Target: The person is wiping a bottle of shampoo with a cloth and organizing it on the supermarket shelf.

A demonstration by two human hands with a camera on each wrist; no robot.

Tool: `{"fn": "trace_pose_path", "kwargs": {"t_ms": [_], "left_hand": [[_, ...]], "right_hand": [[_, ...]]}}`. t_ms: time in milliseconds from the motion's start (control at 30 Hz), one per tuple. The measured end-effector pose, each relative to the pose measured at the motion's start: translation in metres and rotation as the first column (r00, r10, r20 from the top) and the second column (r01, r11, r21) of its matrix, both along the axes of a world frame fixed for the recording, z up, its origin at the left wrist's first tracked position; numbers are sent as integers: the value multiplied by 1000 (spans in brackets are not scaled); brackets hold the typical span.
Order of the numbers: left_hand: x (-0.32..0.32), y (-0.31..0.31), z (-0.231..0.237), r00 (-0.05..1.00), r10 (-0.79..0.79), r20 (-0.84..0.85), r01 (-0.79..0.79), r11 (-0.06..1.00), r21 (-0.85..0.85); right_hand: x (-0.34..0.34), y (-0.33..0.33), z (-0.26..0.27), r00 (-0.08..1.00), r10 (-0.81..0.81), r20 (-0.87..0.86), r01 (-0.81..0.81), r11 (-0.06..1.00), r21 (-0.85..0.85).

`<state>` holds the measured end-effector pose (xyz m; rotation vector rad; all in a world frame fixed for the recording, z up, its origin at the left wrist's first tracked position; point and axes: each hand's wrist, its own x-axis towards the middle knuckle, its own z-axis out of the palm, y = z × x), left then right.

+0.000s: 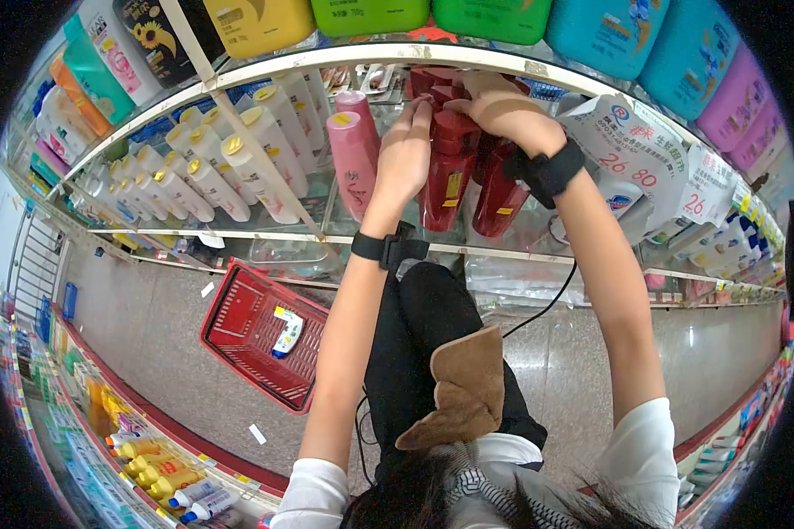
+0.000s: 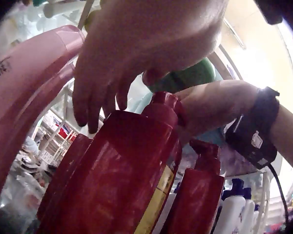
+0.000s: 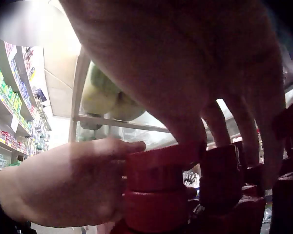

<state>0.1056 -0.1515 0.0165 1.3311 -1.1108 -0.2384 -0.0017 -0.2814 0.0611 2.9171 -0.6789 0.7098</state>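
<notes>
Red pump bottles (image 1: 441, 187) stand in a cluster on the glass shelf, with another red bottle (image 1: 494, 210) to the right and more behind. My left hand (image 1: 406, 154) lies along the cluster's left side with straight fingers, between it and two pink bottles (image 1: 348, 163). Over the rear bottles reaches my right hand (image 1: 507, 110). In the right wrist view its fingers (image 3: 244, 122) extend down among the red pump heads, while the left hand (image 3: 68, 180) is right beside the nearest red pump head (image 3: 156, 185). The right fingertips are partly hidden.
White bottles (image 1: 207, 185) with yellow caps line the shelf's left part. A paper price sign (image 1: 631, 163) hangs on the right. Large coloured bottles (image 1: 370, 13) stand on the shelf above. A red basket (image 1: 223, 300) with a white bottle (image 1: 287, 333) in it is on the floor.
</notes>
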Motion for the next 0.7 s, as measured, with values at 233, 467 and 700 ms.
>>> {"fn": "trace_pose_path", "kwargs": {"t_ms": [233, 467, 700], "left_hand": [[3, -13, -8, 998, -61, -23, 63, 990, 126], [7, -30, -36, 999, -38, 14, 38, 999, -26], [9, -44, -48, 897, -256, -360, 238, 967, -94]], "right_hand": [[16, -5, 10, 988, -103, -119, 113, 990, 83], [14, -3, 9, 999, -14, -38, 15, 999, 44], [22, 0, 6, 998, -50, -38, 53, 996, 68]]}}
